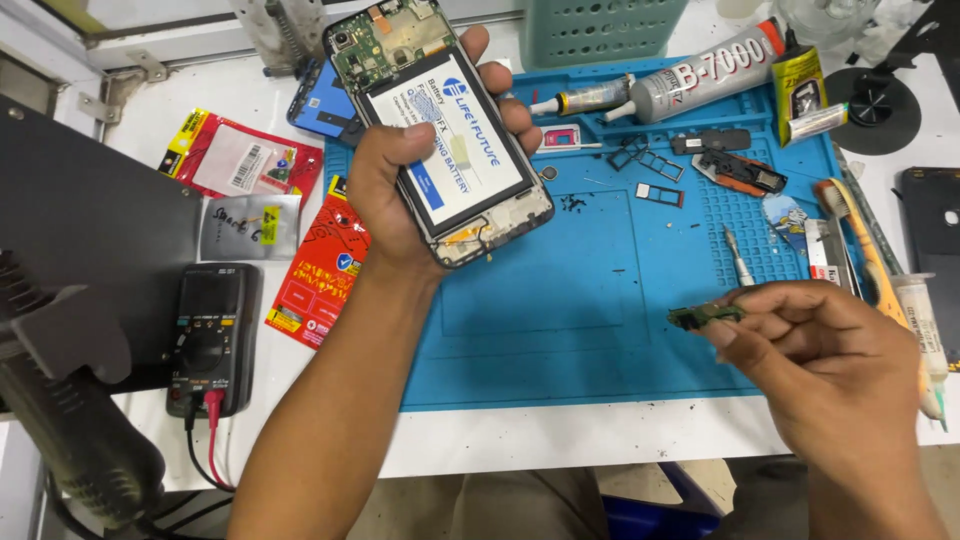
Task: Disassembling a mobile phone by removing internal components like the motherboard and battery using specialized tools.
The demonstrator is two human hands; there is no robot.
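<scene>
My left hand point(400, 190) holds an opened phone point(440, 130) above the blue work mat point(570, 310), back cover off, with a white-labelled battery and a green circuit board showing. The thumb presses on the battery's left side. My right hand point(810, 350), lower right over the mat's edge, pinches a small dark green circuit board point(705, 316) between thumb and fingers. A metal screwdriver or tweezers point(738, 258) pokes up just above that hand.
On the mat lie glue tubes point(700, 80), SIM trays point(650, 165), a small black part point(735, 172) and tools at the right. Left of the mat sit red packets point(320, 270), a black multimeter point(210, 335) with red and black leads, and a dark device. A teal basket point(600, 30) stands behind.
</scene>
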